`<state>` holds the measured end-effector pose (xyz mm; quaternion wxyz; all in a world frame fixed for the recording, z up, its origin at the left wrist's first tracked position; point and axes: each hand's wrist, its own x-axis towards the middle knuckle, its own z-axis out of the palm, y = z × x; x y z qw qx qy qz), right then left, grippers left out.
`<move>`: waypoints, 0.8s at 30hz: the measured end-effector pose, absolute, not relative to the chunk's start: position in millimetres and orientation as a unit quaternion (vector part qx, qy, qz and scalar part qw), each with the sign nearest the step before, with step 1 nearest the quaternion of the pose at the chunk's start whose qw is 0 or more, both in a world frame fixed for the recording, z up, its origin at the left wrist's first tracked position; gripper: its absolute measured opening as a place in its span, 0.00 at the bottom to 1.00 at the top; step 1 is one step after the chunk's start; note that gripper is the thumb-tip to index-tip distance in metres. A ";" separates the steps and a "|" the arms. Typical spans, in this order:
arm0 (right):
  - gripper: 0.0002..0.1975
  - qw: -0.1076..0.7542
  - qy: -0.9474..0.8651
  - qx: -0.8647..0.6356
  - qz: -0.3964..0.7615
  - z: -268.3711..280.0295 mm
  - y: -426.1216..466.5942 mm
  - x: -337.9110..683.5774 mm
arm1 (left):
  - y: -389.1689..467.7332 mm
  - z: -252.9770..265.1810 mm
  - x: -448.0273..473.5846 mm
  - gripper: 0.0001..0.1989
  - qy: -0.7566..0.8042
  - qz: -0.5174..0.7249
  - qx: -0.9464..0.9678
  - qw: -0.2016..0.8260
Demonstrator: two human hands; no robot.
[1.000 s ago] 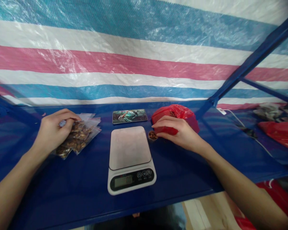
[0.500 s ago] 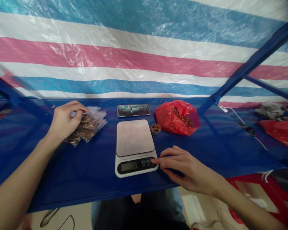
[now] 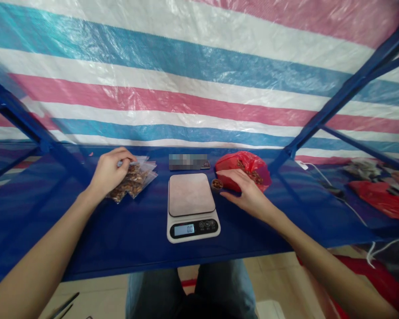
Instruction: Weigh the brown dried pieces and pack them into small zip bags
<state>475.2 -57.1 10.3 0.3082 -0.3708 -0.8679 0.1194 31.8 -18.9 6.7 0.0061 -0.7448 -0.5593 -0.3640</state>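
Note:
My left hand is curled at the upper left of a pile of clear zip bags of nuts, its thumb and fingers pinched on a bag's edge. My right hand is open beside a small round cup of nuts. Its thumb and fingers are spread on the cup's right side; whether they touch it I cannot tell. Behind that hand lies an open red plastic bag with nuts. Between my hands sits a white kitchen scale with a bare plate and a lit display reading 0.0.
A phone lies behind the scale on the blue tabletop. Blue metal posts stand at both sides, with a striped plastic sheet behind. At the far right are another red bag, a white cable and part of a person's hand.
My right hand has left the scale's buttons and moved up to the small cup, its fingers now spread. The scale's display has lit up. My left hand stays at the zip bags.

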 end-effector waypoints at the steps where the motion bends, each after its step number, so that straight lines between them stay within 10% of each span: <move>1: 0.31 0.284 -0.872 -0.380 0.120 7.5 -48.7 475.6 | -18.3 5.6 31.3 0.15 -0.557 -0.368 -0.744 0.003; 5: 0.44 0.229 -0.876 -0.396 0.151 -0.3 -29.1 475.1 | -17.5 4.7 29.8 0.15 -0.562 -0.349 -0.749 0.014; 24: 0.43 0.269 -0.880 -0.325 0.220 26.2 -42.8 410.0 | -19.1 7.3 28.7 0.15 -0.576 -0.325 -0.749 0.035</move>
